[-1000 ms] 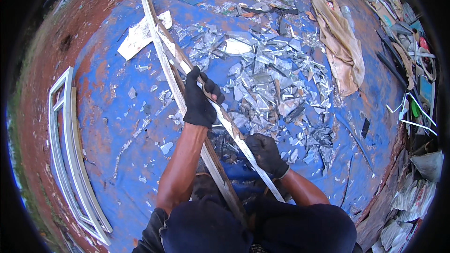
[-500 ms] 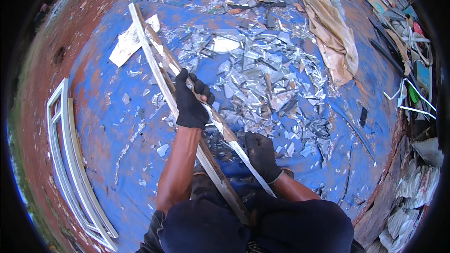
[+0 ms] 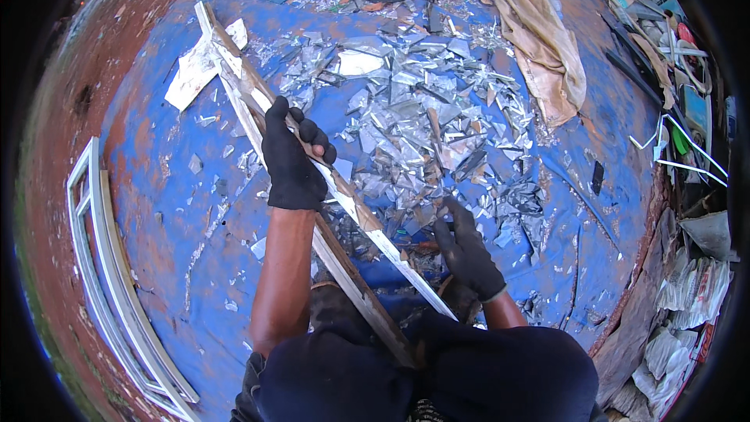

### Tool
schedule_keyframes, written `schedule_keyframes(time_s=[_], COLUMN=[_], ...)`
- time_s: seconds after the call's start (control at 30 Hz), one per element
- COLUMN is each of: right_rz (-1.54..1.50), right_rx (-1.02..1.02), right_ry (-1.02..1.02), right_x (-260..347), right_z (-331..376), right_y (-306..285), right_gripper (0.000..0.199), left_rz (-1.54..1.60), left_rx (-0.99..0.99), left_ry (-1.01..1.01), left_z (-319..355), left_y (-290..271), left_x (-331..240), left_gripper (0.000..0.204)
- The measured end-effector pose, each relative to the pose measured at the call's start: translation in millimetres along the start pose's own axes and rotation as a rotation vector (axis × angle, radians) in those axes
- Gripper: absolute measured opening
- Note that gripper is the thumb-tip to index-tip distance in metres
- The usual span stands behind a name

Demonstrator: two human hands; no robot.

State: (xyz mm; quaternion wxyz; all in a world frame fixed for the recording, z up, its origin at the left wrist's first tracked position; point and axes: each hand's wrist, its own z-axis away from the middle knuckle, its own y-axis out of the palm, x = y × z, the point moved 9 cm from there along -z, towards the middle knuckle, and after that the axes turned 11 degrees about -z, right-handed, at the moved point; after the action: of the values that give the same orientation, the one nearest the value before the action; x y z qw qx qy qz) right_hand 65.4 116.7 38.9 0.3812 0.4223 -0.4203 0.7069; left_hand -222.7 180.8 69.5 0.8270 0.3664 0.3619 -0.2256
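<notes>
My left hand (image 3: 294,160), in a black glove, is wrapped round one rail of a long, worn white-and-brown frame (image 3: 352,285). The frame's two rails slant from the far left down to between my legs, where their near ends are hidden. My right hand (image 3: 472,256), also in a black glove, hovers to the right of the rails, apart from them. Its fingers are extended with the thumb apart, and nothing shows in it. Just beyond it lies a heap of broken glass shards (image 3: 406,113) on a blue tarp (image 3: 168,238).
Another white frame (image 3: 98,211) lies at the left edge of the tarp. Beside the rails' far end is a white broken sheet (image 3: 191,76). A tan cloth (image 3: 543,51) stretches along the far right. Mixed scrap and crumpled grey sheets (image 3: 687,293) line the right side.
My right hand has moved away from the near rail, to the right, and its curled fingers have opened. My left hand keeps its hold on the frame. The whole view has shifted slightly.
</notes>
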Motion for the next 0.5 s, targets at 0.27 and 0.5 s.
schedule_keyframes(time_s=[0.27,0.5], right_rz=[0.208,0.000], right_rx=[0.325,0.202], right_ry=[-0.335,-0.110], right_x=[42,14], right_z=[13,6], right_y=[66,63], right_gripper=[0.030,0.034], left_rz=[-0.077,-0.043], left_rx=[-0.022,-0.094], left_ry=[-0.001,0.004], left_z=[-6,-11], left_y=[-4,-12], left_x=[9,16], left_gripper=[0.030,0.027])
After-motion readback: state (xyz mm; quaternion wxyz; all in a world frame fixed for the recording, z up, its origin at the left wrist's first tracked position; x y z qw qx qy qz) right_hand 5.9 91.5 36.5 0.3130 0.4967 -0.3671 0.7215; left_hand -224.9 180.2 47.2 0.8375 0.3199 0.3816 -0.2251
